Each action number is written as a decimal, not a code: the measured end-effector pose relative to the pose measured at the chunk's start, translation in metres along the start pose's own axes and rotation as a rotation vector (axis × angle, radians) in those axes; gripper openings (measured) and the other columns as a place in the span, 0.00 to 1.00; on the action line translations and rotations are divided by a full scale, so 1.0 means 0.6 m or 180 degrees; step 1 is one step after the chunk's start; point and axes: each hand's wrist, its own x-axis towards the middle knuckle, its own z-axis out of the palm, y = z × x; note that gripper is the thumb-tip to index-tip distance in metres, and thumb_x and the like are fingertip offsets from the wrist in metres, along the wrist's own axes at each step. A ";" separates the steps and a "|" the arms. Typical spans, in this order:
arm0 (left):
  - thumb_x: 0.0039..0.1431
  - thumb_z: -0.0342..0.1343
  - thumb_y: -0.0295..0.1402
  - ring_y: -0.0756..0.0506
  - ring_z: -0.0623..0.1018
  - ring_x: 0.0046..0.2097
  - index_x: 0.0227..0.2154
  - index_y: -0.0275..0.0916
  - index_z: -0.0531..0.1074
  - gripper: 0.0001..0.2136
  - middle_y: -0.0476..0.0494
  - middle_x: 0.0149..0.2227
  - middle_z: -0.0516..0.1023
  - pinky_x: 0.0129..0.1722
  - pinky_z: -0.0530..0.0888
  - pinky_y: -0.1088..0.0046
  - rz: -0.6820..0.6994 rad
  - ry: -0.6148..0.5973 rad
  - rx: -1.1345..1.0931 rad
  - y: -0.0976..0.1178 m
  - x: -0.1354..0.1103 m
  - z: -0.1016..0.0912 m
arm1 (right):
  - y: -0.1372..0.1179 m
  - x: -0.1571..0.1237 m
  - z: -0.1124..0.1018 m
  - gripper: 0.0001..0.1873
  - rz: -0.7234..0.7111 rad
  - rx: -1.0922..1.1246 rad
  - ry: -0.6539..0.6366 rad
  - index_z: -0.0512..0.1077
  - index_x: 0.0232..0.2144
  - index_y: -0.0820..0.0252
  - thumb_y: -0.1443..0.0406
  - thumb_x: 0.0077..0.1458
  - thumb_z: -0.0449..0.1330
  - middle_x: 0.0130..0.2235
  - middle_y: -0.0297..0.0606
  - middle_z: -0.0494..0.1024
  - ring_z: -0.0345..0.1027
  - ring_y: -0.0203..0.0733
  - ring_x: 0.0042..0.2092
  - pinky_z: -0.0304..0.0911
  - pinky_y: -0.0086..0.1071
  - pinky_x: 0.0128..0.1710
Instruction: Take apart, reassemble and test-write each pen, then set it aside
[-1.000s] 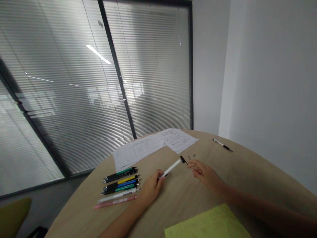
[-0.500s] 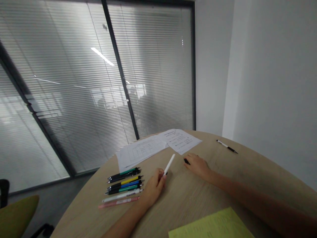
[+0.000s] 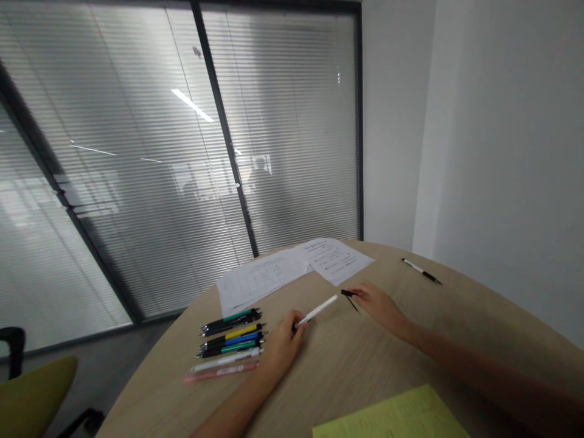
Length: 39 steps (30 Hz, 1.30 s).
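Note:
My left hand (image 3: pixel 283 342) is closed around the dark end of a white pen (image 3: pixel 322 308), whose pale barrel points up and to the right. Across a small gap, my right hand (image 3: pixel 375 305) pinches a small black pen cap (image 3: pixel 347 293) between its fingertips. A thin dark strip slants below the cap; whether it is part of it I cannot tell. Left of my left hand lies a row of several pens, among them a yellow pen (image 3: pixel 237 333), a white one (image 3: pixel 225 360) and a pink one (image 3: pixel 221 372).
Printed sheets (image 3: pixel 264 277) lie at the table's far edge. A white and black pen (image 3: pixel 420 271) rests at the far right. Yellow paper (image 3: pixel 392 417) lies at the near edge of the round table (image 3: pixel 356 371). A chair (image 3: pixel 39 389) stands at the left.
The white pen has tipped lower, its tip swinging right towards my right hand. More of the black cap shows in my right fingers, with the thin strip now visible. The view shifted slightly.

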 end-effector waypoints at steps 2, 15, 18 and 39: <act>0.55 0.42 0.34 0.47 0.72 0.31 0.33 0.38 0.64 0.08 0.46 0.29 0.73 0.31 0.65 0.74 -0.0013 -0.0015 0.0040 -0.003 0.001 0.000 | 0.009 -0.015 -0.010 0.11 0.0002 0.0247 0.0005 0.71 0.32 0.59 0.68 0.48 0.51 0.33 0.38 0.72 0.66 0.40 0.38 0.62 0.31 0.38; 0.54 0.45 0.32 0.46 0.73 0.34 0.33 0.40 0.67 0.07 0.45 0.32 0.74 0.31 0.65 0.75 0.0083 -0.0192 0.0327 0.013 -0.006 -0.007 | -0.014 -0.048 -0.018 0.12 -0.0277 0.0185 -0.0212 0.72 0.34 0.56 0.69 0.49 0.50 0.34 0.38 0.70 0.65 0.39 0.37 0.63 0.31 0.37; 0.54 0.45 0.32 0.46 0.73 0.34 0.33 0.39 0.67 0.08 0.45 0.31 0.74 0.32 0.66 0.74 0.0172 -0.0170 0.0332 0.008 -0.006 -0.004 | -0.017 -0.050 -0.020 0.12 -0.0296 0.0087 -0.0219 0.72 0.34 0.55 0.70 0.49 0.50 0.35 0.38 0.70 0.65 0.39 0.38 0.62 0.31 0.38; 0.53 0.45 0.33 0.45 0.73 0.34 0.32 0.39 0.67 0.07 0.45 0.31 0.75 0.33 0.67 0.73 0.0327 -0.0198 0.0205 0.012 -0.009 -0.008 | 0.009 -0.049 -0.008 0.11 0.0037 0.0779 -0.0285 0.70 0.34 0.57 0.66 0.46 0.55 0.37 0.40 0.73 0.68 0.40 0.39 0.64 0.34 0.40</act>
